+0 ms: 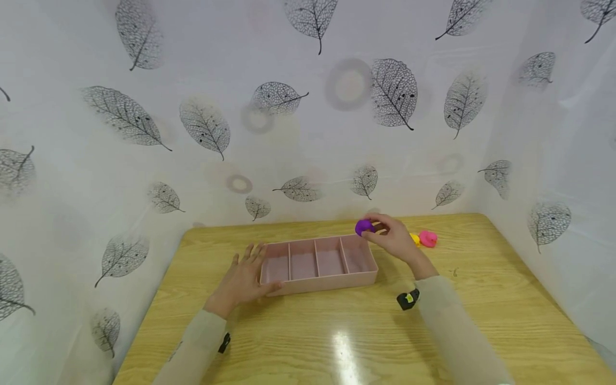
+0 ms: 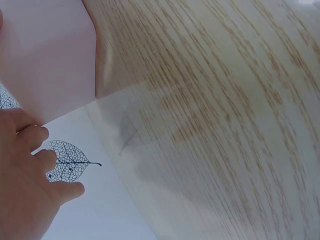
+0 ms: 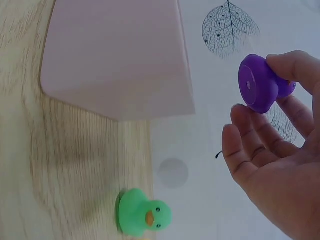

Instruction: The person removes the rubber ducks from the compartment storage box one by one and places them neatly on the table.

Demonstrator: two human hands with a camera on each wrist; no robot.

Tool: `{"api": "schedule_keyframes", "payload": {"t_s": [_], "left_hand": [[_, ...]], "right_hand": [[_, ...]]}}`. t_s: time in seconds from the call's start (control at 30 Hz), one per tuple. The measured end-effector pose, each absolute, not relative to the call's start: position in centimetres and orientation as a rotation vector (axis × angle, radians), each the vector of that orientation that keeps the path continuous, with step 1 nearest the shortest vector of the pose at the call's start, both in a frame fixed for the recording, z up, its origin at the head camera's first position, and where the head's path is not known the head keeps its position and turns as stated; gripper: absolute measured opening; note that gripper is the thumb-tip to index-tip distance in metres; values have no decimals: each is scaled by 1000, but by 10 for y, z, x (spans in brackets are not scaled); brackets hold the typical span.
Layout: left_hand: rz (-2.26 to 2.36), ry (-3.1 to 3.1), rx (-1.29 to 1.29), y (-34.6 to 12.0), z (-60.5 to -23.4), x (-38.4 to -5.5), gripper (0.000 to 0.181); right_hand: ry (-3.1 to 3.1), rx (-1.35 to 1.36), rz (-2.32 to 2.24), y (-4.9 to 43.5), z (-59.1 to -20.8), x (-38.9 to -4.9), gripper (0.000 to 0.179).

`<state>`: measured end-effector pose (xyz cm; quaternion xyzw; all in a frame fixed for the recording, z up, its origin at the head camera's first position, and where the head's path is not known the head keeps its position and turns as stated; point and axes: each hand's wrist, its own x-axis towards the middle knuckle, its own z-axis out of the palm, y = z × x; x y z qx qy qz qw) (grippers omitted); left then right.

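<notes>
A purple rubber duck (image 3: 258,84) is pinched between thumb and fingers of my right hand (image 1: 393,238). In the head view it is raised at the far right corner of a pink divided box (image 1: 317,284), which has several compartments in a row. The right wrist view shows the duck's flat underside turned toward the box. My left hand (image 1: 244,280) rests at the box's left end, its fingers spread and nearly straight along that side and the thumb on the front wall. The left wrist view shows these fingers beside the box's wall (image 2: 55,60).
Right of the box, partly behind my right hand, lie a pink duck (image 1: 428,238) and a yellow toy (image 1: 415,239). A green duck (image 3: 135,212) stands on the table beside the box in the right wrist view. A leaf-patterned curtain (image 1: 308,144) surrounds the wooden table (image 1: 298,331).
</notes>
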<state>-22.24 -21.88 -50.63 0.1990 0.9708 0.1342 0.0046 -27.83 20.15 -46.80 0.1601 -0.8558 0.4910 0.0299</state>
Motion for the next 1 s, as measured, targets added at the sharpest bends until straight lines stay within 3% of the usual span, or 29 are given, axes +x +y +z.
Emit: {"api": "schedule_keyframes", "payload": {"t_s": [0.2, 1.0], "left_hand": [[422, 3036, 621, -219, -506, -223, 109], [407, 3046, 621, -220, -510, -224, 109]], "right_hand": [[-2641, 421, 1488, 217, -470, -275, 49], [-2703, 221, 1353, 284, -468, -261, 44]]}}
